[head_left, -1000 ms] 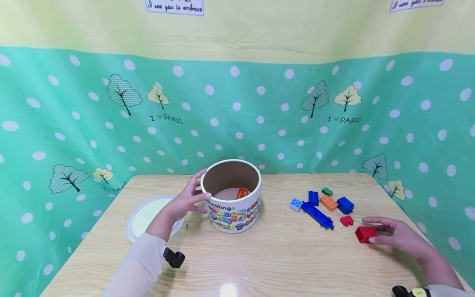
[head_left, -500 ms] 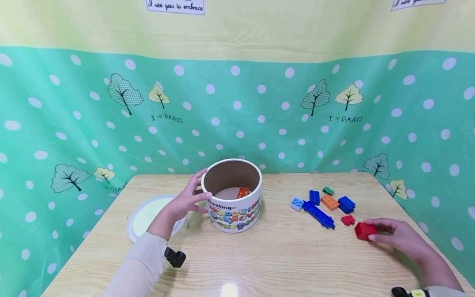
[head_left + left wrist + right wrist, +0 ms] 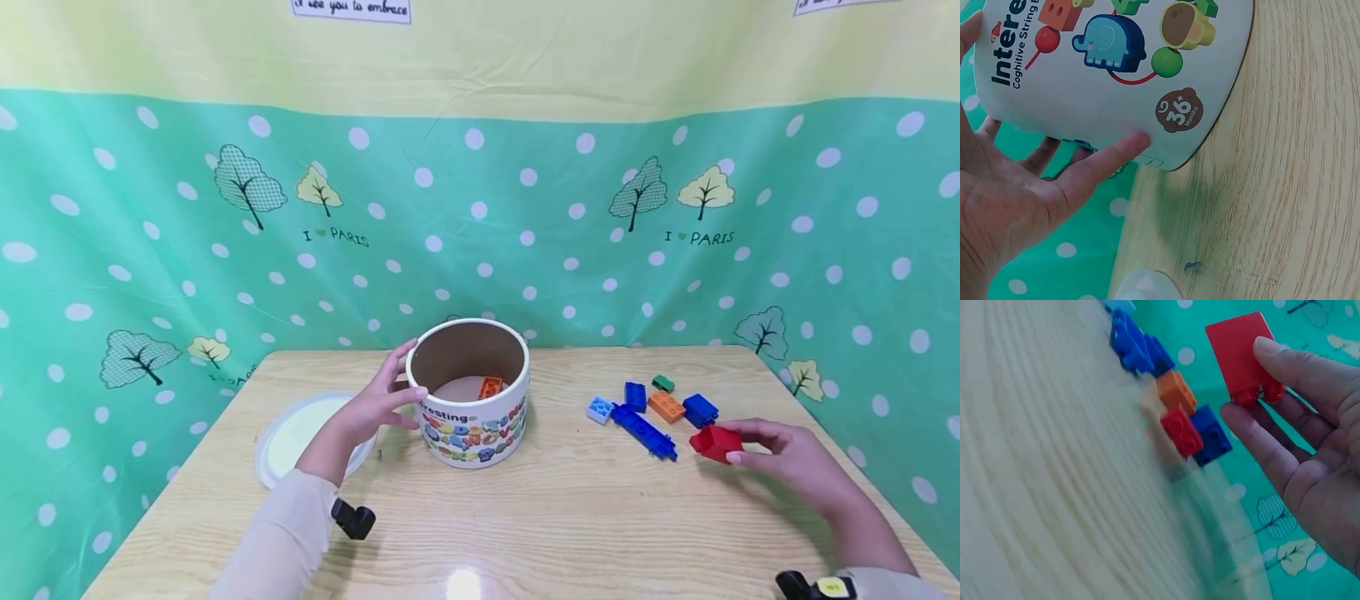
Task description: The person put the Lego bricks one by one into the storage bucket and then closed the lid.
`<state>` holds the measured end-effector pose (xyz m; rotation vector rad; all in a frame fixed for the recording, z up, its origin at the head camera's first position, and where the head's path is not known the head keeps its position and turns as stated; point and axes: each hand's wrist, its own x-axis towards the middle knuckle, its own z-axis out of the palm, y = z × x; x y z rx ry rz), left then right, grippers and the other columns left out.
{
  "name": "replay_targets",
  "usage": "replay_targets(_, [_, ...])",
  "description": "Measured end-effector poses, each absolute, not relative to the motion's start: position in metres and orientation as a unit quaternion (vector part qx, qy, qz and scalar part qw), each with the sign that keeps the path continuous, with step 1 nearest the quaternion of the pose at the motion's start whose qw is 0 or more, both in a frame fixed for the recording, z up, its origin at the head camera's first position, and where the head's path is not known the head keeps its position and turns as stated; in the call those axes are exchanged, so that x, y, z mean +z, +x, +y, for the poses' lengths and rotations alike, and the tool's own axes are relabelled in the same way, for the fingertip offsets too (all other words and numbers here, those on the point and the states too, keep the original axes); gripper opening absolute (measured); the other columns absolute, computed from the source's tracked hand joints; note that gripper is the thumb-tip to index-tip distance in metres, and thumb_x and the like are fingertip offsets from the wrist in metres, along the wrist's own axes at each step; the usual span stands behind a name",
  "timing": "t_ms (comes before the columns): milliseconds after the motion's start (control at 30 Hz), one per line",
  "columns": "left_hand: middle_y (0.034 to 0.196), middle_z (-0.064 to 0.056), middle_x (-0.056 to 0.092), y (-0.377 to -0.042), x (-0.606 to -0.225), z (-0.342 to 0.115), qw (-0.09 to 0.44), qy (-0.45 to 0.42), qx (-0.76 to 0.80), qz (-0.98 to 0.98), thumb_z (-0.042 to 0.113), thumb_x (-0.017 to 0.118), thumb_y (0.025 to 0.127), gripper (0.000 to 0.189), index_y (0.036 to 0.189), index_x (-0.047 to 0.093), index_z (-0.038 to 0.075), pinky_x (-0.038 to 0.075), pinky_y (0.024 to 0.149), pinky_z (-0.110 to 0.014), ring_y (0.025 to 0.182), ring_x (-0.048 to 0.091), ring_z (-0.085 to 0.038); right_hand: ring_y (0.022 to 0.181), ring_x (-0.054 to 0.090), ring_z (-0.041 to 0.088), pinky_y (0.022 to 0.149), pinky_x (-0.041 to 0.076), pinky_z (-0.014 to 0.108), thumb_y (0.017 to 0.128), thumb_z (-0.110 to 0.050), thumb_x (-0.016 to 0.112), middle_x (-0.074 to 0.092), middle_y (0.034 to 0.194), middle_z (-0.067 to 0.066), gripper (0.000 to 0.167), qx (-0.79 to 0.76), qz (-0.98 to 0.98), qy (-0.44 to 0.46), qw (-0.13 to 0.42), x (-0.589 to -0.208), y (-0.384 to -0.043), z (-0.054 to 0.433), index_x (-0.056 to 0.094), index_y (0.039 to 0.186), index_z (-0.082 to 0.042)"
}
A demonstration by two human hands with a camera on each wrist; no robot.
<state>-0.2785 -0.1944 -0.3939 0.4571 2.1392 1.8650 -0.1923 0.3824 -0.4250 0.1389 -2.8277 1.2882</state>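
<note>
My left hand rests spread against the left side of a round white tub printed with colourful letters, thumb at the rim. In the left wrist view, one straight finger lies along the wall of the tub, and other fingers are partly hidden behind it. Inside the tub lies an orange brick. Thumb and fingers of my right hand pinch a tall red toy brick, studs toward the palm side. In the head view it overlaps a small red brick on the table.
Near the right hand lie a long blue piece, a light blue brick, two blue bricks, an orange brick and a green piece. A white lid lies left of the tub. A dotted curtain hangs behind the table.
My right hand has carried the tall red brick up and left, toward the small red brick. The left hand has stayed on the tub.
</note>
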Motion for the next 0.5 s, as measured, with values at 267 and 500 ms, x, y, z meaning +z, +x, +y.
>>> replay_targets(267, [0.156, -0.018, 0.014, -0.281, -0.392, -0.193, 0.134, 0.154, 0.645, 0.736, 0.025, 0.066, 0.091, 0.085, 0.154, 0.010, 0.036, 0.052, 0.080, -0.062, 0.135, 0.028, -0.048, 0.095, 0.057, -0.008, 0.071, 0.056, 0.024, 0.086, -0.024, 0.076, 0.060, 0.109, -0.024, 0.050, 0.459, -0.884, 0.059, 0.071, -0.415, -0.195, 0.360, 0.062, 0.127, 0.001])
replay_targets(500, [0.157, -0.018, 0.013, -0.279, -0.393, -0.194, 0.135, 0.152, 0.647, 0.735, 0.025, 0.066, 0.090, 0.086, 0.155, 0.009, 0.035, 0.052, 0.080, -0.062, 0.136, 0.027, -0.048, 0.089, 0.065, 0.005, 0.071, 0.059, 0.034, 0.086, -0.029, 0.076, 0.061, 0.122, 0.002, 0.053, 0.466, -0.880, 0.059, 0.069, -0.397, -0.196, 0.328, 0.061, 0.130, -0.003])
